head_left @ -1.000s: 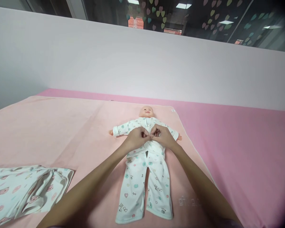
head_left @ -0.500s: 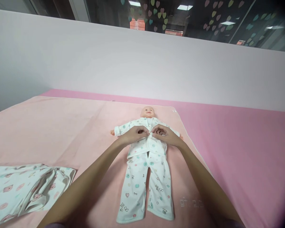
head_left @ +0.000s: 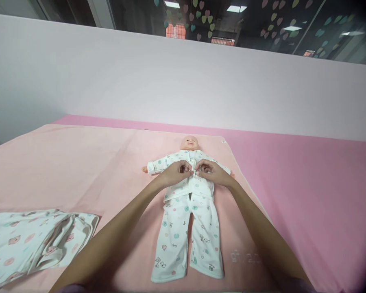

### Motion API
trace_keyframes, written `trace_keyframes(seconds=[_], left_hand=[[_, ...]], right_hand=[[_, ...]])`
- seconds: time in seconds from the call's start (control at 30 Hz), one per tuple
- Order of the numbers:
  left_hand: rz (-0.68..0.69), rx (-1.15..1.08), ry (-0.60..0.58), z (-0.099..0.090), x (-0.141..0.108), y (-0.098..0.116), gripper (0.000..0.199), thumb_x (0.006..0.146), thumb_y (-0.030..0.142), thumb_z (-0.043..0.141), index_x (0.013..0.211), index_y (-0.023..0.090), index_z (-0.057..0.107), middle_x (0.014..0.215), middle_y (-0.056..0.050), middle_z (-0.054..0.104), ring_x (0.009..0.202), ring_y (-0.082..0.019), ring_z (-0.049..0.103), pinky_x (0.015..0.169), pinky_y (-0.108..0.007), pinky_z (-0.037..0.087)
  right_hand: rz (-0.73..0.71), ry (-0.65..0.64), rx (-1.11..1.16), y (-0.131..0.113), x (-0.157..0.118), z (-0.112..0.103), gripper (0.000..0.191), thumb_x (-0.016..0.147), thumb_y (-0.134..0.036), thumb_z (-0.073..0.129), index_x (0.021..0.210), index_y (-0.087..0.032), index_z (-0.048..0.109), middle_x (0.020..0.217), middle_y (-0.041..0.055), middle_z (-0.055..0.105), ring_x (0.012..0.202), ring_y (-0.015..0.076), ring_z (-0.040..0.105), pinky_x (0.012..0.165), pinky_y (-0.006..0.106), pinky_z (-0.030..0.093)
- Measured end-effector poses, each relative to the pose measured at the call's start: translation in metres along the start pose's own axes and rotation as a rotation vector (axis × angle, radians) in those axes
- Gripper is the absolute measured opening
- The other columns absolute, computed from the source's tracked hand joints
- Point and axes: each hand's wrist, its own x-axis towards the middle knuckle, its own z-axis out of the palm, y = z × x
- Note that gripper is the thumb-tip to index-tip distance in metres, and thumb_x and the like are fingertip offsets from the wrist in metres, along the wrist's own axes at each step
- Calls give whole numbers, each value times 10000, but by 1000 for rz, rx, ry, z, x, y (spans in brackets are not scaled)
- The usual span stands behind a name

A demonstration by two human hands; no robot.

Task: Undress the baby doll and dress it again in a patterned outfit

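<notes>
A baby doll [head_left: 189,143] lies on its back, arms spread, dressed in a white patterned pajama top [head_left: 180,189] and matching pants [head_left: 172,236]. My left hand [head_left: 177,172] and my right hand [head_left: 212,171] meet over the middle of the top's front. Thumbs and fingers of both are pinched on the front edges of the top, around a small button or snap. The fingertips nearly touch, and the exact grip on the fastener is partly hidden. Below the hands the front of the top hangs slightly apart at the hem.
Under the doll is a peach mat [head_left: 110,162] over a pink surface [head_left: 308,195]. A folded patterned cloth [head_left: 24,240] lies at the lower left. Behind rises a white wall [head_left: 183,85], topped by a window [head_left: 247,24] with heart stickers.
My left hand has shifted slightly right, closer to the right hand at the fastener. Both hands stay pinched on the top. The view has moved very slightly.
</notes>
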Motion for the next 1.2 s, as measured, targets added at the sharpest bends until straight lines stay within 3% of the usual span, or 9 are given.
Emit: trace_keyframes(seconds=[0.17,0.27,0.37,0.47,0.53,0.7,0.93,1.2], left_hand=[[-26,-5,22,-4,-3,0,428,857,542,736,1071,186,634,888,-4,615,728,-126,536,655,-249,432],[-45,36,80,-14,-2,1,474,899,587,680,1173,212,587,952,-15,669,737,-136,589,651,-253,464],[-14,138,131,-25,6,4,403,917,518,669,1198,234,616,1015,-21,703,781,-143,634,679,-252,476],[-27,148,103,-31,18,7,297,900,438,688,1090,210,692,919,-24,691,750,-139,622,654,-243,460],[-59,103,77,-33,25,7,284,874,422,715,1041,193,721,874,-25,674,713,-132,601,618,-237,441],[-38,-9,15,-35,36,0,314,806,410,772,1019,181,743,939,-35,686,765,-132,614,646,-226,460],[-33,25,0,-37,37,2,325,819,470,743,937,167,750,885,-49,726,744,-151,631,648,-247,457],[-37,3,-1,-27,44,6,281,820,418,690,850,142,735,724,-7,616,653,-127,509,608,-260,350]], right_hand=[[4,19,-13,1,-2,-1,306,922,-479,716,1107,-237,686,1108,47,691,812,156,591,776,326,534],[-3,122,-89,0,1,-7,288,973,-416,636,1211,-256,655,1246,71,665,938,184,640,793,339,561],[-101,169,-299,-5,15,-16,355,997,-305,561,1342,-284,639,1401,91,610,1138,232,627,904,399,563],[-197,-13,-507,-13,37,-27,352,1002,-228,519,1299,-296,697,1361,69,659,1278,275,568,1043,475,501],[-224,-124,-572,-18,51,-34,288,988,-207,542,1174,-283,748,1247,67,708,1248,295,574,1057,500,479],[-272,-186,-638,-19,61,-46,181,956,-214,598,1051,-270,741,1102,81,695,1140,295,584,981,464,498],[-297,-28,-573,-12,46,-41,131,1040,-318,527,1074,-257,638,1124,72,649,1047,250,573,952,420,480],[-234,277,-394,12,43,1,178,1050,-373,516,1103,-235,614,1125,82,638,881,195,594,843,357,508]])
